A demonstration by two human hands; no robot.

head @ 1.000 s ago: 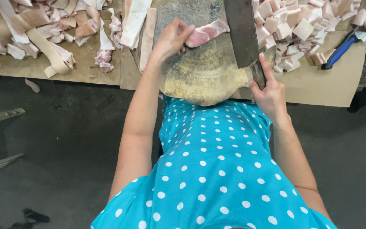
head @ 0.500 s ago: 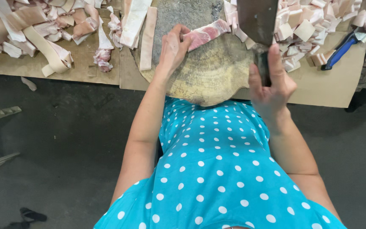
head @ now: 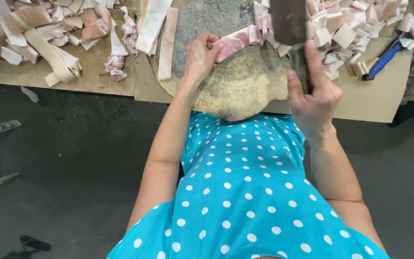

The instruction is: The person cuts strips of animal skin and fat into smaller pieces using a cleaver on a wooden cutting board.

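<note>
My left hand presses down on the near end of a pink strip of fatty meat lying across a round wooden chopping block. My right hand grips the dark handle of a cleaver, whose broad blade is raised above the right end of the strip. The strip's right end is cut into short chunks. Two long pale strips lie along the block's left side.
A pile of cut cubes lies right of the block on a brown board. Long uncut strips are heaped at the left. A blue-handled knife rests at the far right. Dark floor lies below.
The cleaver has swung from upright over the block to a raised position nearer my right side. My left hand stays on the meat strip, shifted slightly.
</note>
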